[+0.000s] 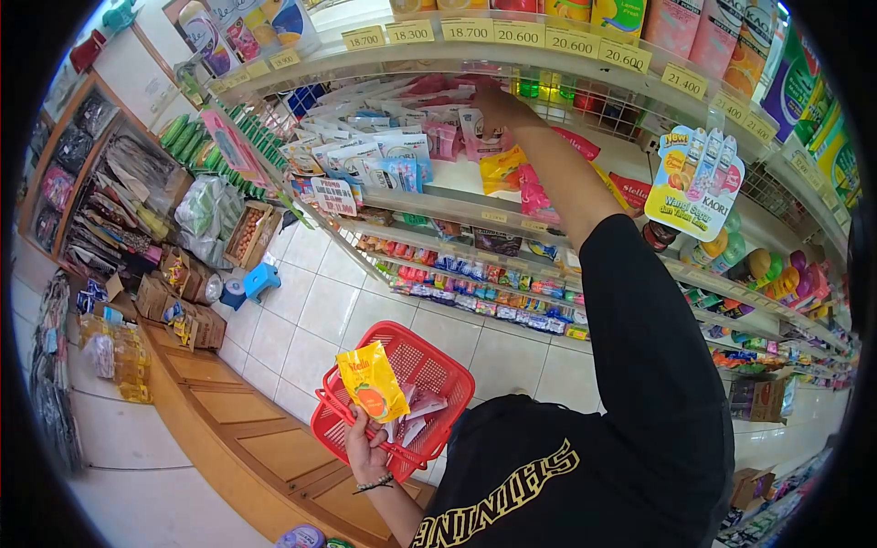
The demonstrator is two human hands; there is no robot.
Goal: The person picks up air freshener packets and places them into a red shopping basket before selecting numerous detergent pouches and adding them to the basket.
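My left hand (pixel 365 445), a beaded bracelet on its wrist, is closed on a yellow Stella air freshener packet (pixel 373 382) and on the handle of a red plastic shopping basket (pixel 448 352). Several small pale packets (pixel 422 406) lie inside the basket, below the yellow one. My right hand (pixel 498 108) reaches deep into the shelf (pixel 448 196), among white and pink Kaori packets (pixel 480 142). Its fingers are mostly hidden there, so their grip does not show. Just below my right forearm lie a yellow packet (pixel 501 171) and pink packets (pixel 537 194).
Price tags line the upper shelf edge (pixel 470 30) above my right arm. A hanging Kaori sign (pixel 696 183) sticks out at the right. Lower shelves hold rows of small packs (pixel 475 288). At the left are a wooden counter (pixel 228 411), a blue stool (pixel 262 281) and cartons (pixel 196 320).
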